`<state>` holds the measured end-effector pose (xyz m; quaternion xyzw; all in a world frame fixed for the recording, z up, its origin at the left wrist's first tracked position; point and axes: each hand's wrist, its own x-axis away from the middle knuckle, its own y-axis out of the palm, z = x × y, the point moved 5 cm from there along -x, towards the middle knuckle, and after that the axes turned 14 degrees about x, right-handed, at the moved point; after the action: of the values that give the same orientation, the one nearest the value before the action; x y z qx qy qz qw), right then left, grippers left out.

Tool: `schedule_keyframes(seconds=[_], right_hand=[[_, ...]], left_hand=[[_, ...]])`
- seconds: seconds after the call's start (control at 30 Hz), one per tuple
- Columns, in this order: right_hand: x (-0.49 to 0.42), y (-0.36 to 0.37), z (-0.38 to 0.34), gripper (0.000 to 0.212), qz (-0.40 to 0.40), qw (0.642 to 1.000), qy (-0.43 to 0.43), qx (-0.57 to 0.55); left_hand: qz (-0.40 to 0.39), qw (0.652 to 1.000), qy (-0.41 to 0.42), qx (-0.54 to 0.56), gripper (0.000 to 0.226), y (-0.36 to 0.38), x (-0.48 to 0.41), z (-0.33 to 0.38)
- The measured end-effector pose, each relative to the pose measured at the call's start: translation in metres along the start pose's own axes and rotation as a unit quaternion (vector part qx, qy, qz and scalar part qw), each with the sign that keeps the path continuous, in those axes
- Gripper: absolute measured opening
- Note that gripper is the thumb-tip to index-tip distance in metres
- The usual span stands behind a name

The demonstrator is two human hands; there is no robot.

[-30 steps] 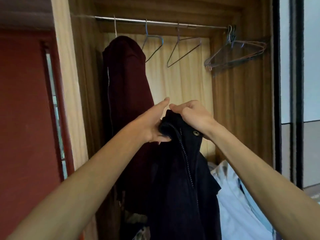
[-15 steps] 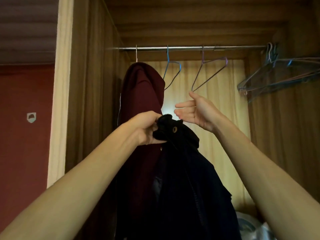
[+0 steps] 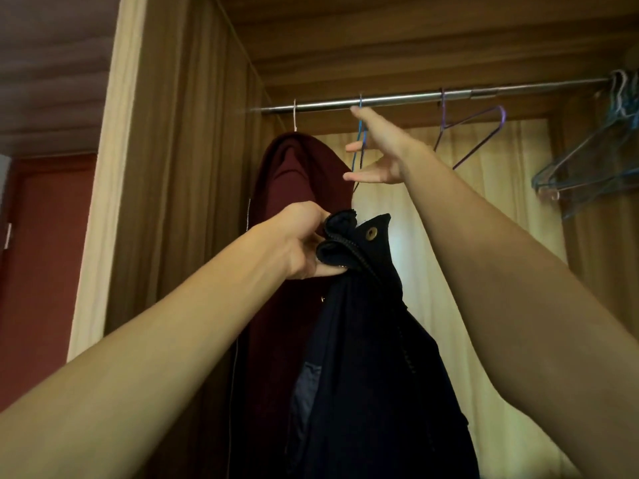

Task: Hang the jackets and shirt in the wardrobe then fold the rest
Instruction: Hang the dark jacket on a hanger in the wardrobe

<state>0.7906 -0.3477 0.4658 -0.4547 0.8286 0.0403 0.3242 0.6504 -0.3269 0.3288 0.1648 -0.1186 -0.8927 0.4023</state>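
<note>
From my end I'm seeing the left hand (image 3: 304,245) gripping the navy jacket (image 3: 373,357) by its collar, fingers curled tight into the bunched cloth and thumb pressing from below. The jacket is hanging straight down from that grip in front of the open wardrobe (image 3: 193,167), just right of the maroon jacket (image 3: 294,188) and overlapping its lower part. It is looking very dark, nearly black. A zip is running down from the collar, a round brass snap (image 3: 371,233) is showing on the collar tab, and a paler blue lining is peeking out low on the left side.

The right hand (image 3: 380,150) is reaching up at the blue hanger (image 3: 356,160) with fingers spread and straight, and the index tip is lying just under the rail (image 3: 415,98). The blue wire is crossing among the fingers, and I cannot tell if they are touching it.

The maroon jacket is hanging on a white hook at the rail's left end. A bare purple hanger (image 3: 484,133) is dangling further right, and a cluster of wire hangers (image 3: 587,167) is crowding the far right corner. A pale curtain (image 3: 501,219) is glowing behind.
</note>
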Motion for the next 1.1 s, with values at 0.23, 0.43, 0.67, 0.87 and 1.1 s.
schedule_keyframes(seconds=[0.23,0.43,0.67,0.87,1.1], right_hand=[[-0.036,-0.007,-0.004,0.036,0.205,0.976,-0.056,0.041],[-0.01,0.001,0.02,0.056,0.223,0.95,-0.122,0.183],[0.12,0.004,0.096,0.054,0.214,0.963,-0.16,0.028],[0.278,-0.012,0.146,0.066,0.251,0.958,-0.103,-0.092],[0.456,0.004,0.207,0.074,0.221,0.946,0.08,-0.223]], left_hand=[[0.013,1.0,0.008,-0.014,0.024,-0.026,0.009,-0.002],[0.028,0.999,0.028,-0.02,0.023,-0.043,0.022,-0.012],[0.007,0.996,0.07,-0.058,0.021,-0.054,0.031,-0.051],[-0.043,0.997,-0.042,-0.051,0.022,-0.049,0.044,-0.114],[-0.144,0.972,-0.024,-0.184,0.08,-0.019,0.067,-0.185]])
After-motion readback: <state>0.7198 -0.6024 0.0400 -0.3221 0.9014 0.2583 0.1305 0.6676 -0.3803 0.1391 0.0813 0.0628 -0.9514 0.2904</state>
